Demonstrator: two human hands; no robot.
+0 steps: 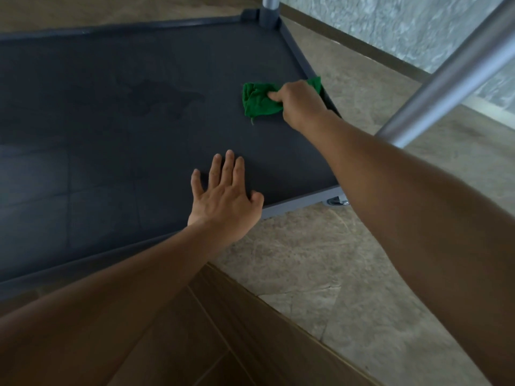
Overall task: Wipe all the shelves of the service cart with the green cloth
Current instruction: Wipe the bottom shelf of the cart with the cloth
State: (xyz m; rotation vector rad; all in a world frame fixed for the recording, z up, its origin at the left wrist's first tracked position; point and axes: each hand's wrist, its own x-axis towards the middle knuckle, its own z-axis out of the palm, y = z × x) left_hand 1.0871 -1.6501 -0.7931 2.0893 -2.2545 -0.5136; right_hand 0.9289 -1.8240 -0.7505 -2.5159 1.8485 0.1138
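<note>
Clutching the green cloth [260, 100] on the shelf [125, 112] — right hand [299, 103]; left hand [225, 196] rests flat.

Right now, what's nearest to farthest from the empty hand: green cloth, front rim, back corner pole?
1. front rim: touching the left hand, near edge.
2. green cloth: farther in, right side.
3. back corner pole: far right corner.

we read no text, label, number or sign on the dark grey plastic cart shelf [111, 121], nor on the crumpled green cloth [257, 103] near its right rim.
</note>
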